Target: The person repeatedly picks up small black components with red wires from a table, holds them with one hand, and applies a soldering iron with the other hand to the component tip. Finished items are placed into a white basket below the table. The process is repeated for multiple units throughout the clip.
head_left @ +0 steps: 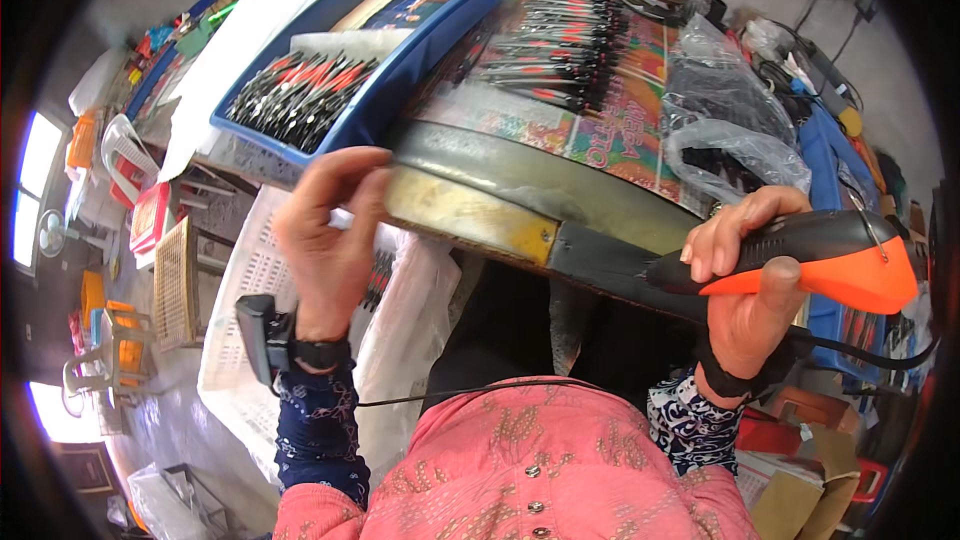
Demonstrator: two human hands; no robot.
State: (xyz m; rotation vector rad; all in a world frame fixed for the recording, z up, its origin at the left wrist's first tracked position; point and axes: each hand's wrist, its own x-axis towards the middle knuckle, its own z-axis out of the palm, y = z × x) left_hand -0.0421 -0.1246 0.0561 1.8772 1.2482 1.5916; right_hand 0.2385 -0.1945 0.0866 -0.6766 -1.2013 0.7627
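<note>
My right hand (745, 250) is wrapped round an orange and black hand-held tool (825, 260). Its dark tapered nose points left over the table's front edge, and a wire loop sits at its rear end. My left hand (335, 220) is at the table edge, below the blue tray, with thumb and forefinger brought together. Whatever is between those fingertips, if anything, is too small to make out. Black and red pens (300, 95) fill the near part of the blue tray (365, 120). Beyond the table edge, more pens (555, 40) lie side by side in a long row.
A metal-faced table edge (470, 210) runs between my hands. Clear plastic bags (720, 90) lie at the right of the table. Under my left arm stands a white perforated crate (250, 310) with a plastic liner. A cardboard box (810, 480) is on the lower right.
</note>
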